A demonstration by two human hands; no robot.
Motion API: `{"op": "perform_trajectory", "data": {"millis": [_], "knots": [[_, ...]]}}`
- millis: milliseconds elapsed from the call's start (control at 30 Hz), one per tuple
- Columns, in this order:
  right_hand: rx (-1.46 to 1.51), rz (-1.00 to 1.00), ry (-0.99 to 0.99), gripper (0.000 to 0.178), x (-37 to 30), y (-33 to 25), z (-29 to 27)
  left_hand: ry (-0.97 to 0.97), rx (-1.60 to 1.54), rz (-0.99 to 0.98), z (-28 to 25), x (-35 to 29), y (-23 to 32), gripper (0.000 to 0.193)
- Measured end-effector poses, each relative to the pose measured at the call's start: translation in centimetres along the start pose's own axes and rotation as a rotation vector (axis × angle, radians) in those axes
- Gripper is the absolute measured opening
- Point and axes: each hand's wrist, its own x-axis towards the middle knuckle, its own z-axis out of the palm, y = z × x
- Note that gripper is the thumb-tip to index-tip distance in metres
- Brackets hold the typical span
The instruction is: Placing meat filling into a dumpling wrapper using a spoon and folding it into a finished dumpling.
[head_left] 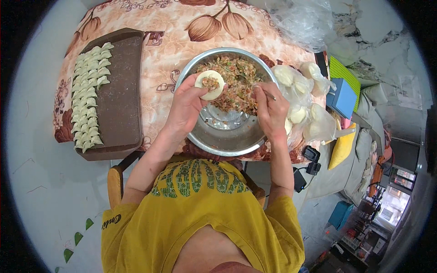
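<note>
My left hand point(185, 102) holds a round dumpling wrapper point(219, 93) by its edge, over the left side of a wide metal bowl point(227, 148). A small lump of filling point(210, 83) lies in the middle of the wrapper. Minced filling with green bits point(239, 86) heaps up in the far part of the bowl, and the near part shows bare shiny metal. At the bowl's right rim my right hand point(272, 111) is closed around a thin metal utensil point(270, 95). Only a short piece of its handle shows, so its working end cannot be made out.
A brown tray point(119, 95) at the left carries rows of folded dumplings point(86, 102). Clear bags of round pale wrappers point(298, 86) lie right of the bowl on the flowered tablecloth point(168, 34). Crumpled clear plastic point(302, 22) and a blue box point(343, 98) are farther right.
</note>
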Motion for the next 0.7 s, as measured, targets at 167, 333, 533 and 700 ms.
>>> {"op": "perform_trajectory", "data": {"millis": [167, 333, 533, 700], "knots": [[0.103, 0.231, -0.165, 0.017, 2.2, 2.1, 0.4, -0.001, 0.009, -0.027, 0.1, 0.0, 0.0, 0.041], [0.154, 0.455, -0.191, 0.031, 2.7, 1.9, 0.8, 0.0, 0.031, -0.048, 0.0, 0.0, -0.1, 0.04], [0.151, 0.534, -0.309, 0.037, -0.2, -1.4, 0.4, 0.037, -0.006, -0.006, -0.8, 0.2, -0.4, 0.039], [0.412, 0.505, -0.344, 0.025, 0.0, -2.3, 2.9, -0.002, -0.093, -0.004, -0.8, 0.5, -0.3, 0.041]]}}
